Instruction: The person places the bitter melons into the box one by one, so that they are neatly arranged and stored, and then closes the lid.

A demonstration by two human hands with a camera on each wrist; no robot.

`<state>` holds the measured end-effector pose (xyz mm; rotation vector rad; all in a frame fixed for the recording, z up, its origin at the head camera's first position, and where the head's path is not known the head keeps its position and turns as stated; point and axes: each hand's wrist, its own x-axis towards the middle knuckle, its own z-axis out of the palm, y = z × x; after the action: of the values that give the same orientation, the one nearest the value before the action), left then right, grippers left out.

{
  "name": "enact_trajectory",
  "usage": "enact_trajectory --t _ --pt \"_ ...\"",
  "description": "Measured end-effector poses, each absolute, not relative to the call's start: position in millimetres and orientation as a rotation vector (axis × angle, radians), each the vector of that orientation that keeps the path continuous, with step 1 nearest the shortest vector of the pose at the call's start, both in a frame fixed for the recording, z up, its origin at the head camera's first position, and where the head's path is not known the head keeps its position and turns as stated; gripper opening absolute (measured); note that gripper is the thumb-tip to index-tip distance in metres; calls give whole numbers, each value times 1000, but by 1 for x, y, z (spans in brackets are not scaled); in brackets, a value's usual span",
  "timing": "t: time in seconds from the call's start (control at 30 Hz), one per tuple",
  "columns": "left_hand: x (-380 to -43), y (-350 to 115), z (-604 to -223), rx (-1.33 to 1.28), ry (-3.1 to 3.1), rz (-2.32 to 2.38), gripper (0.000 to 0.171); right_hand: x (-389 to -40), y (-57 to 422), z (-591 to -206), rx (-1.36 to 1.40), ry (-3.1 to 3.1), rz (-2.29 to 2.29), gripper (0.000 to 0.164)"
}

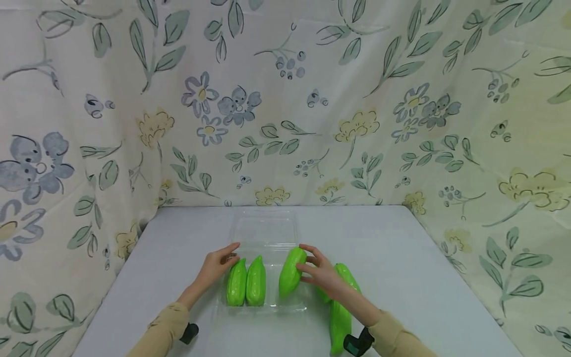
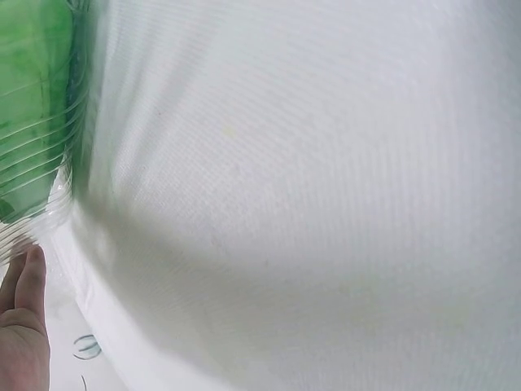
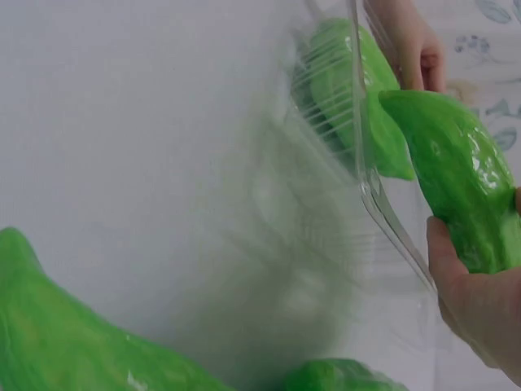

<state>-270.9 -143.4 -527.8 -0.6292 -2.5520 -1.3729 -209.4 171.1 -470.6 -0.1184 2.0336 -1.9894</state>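
My right hand (image 1: pixel 322 270) grips a glossy green pepper (image 1: pixel 291 272), tilted over the right part of a clear plastic container (image 1: pixel 272 308). In the right wrist view that pepper (image 3: pixel 456 175) shows a pointed tip, with my thumb and fingers around its thick end. Two more green peppers, a left one (image 1: pixel 236 283) and one beside it (image 1: pixel 256 282), lie side by side in the container. My left hand (image 1: pixel 217 265) is at the container's left back corner. In the left wrist view its fingers (image 2: pixel 31 281) look fairly straight against the clear wall; its thumb is hidden there.
Further green peppers (image 1: pixel 340 325) lie on the white table (image 1: pixel 401 277) right of the container, partly under my right forearm. The container's clear lid (image 1: pixel 265 228) lies folded back behind it. A floral curtain (image 1: pixel 285 99) hangs around the table.
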Motion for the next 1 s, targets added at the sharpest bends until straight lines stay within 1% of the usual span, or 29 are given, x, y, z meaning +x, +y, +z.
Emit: enact_trajectory --t 0.6,0.77,1.0 --pt "-270 -141 -526 -585 -2593 -1349 44 -205 143 -481 -270 2123 -1938 61" --pt "-270 -140 -525 -584 -2587 -1339 44 -205 136 -483 -276 2228 -1874 58" --pt "-270 -141 -525 -600 -2574 -1335 43 -202 127 -484 -268 2321 -1793 58"
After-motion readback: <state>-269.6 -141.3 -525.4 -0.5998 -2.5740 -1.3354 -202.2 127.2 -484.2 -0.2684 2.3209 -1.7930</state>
